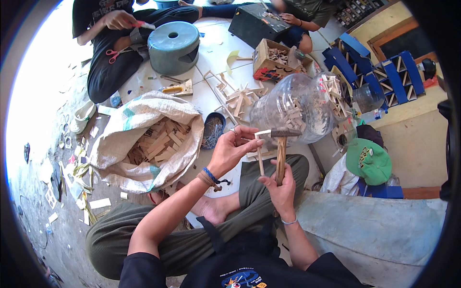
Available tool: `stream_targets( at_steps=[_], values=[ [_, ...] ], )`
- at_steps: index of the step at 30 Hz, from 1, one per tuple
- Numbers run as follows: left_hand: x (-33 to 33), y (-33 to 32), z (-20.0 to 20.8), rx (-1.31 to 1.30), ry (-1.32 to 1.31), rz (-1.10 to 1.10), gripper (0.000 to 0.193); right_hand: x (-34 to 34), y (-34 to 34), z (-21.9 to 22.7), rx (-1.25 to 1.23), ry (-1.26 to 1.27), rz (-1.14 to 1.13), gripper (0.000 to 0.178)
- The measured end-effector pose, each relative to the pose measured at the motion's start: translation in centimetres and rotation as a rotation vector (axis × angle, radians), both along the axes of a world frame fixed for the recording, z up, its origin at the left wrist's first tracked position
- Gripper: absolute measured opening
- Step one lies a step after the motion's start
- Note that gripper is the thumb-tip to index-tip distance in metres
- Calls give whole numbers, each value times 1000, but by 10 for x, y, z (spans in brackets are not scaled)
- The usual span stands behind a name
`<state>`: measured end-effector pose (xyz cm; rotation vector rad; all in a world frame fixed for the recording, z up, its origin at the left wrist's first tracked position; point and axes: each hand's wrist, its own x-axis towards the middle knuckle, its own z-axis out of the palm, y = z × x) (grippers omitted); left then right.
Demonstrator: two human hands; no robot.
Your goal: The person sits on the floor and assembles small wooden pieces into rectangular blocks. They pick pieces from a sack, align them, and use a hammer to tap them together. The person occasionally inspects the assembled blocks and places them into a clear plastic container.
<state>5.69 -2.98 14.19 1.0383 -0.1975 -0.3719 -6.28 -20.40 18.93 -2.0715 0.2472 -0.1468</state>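
My left hand [231, 148] is closed, pinching the upper corner of a small frame of thin wooden strips [260, 162]. In my right hand [282, 191] is a hammer [281, 161], gripped by its wooden handle with the dark head uppermost. The head is close beside the strips' top; whether they touch I cannot tell. My right thumb lies by the lower end of the upright strip. Left of my hands, a dark blue bowl [207, 124] holds thin nails [211, 136]. Beyond it stands a woven white sack [111, 152] with short wooden pieces [163, 141] inside.
A large clear plastic jar [273, 98] lies ahead, with wooden pieces in and around it. Behind are a cardboard box [261, 60] and a grey-green stool [174, 53]. Two people sit across, one holding a red-handled tool [142, 24]. A green cap [368, 162] lies right.
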Motion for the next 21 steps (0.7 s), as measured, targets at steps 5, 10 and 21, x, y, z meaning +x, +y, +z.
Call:
stream_targets(
  at_steps=[5,10,21],
  values=[
    [-8,-7,8,-84,156,-9,36,-6,6,-2,31,-92,-64,37],
    [-8,-8,-3,-107,353,-39,28,-1,6,3,-17,-157,-75,21],
    [-10,9,-77,251,475,-245,36,17,0,-19,-298,-156,-61,26]
  ],
)
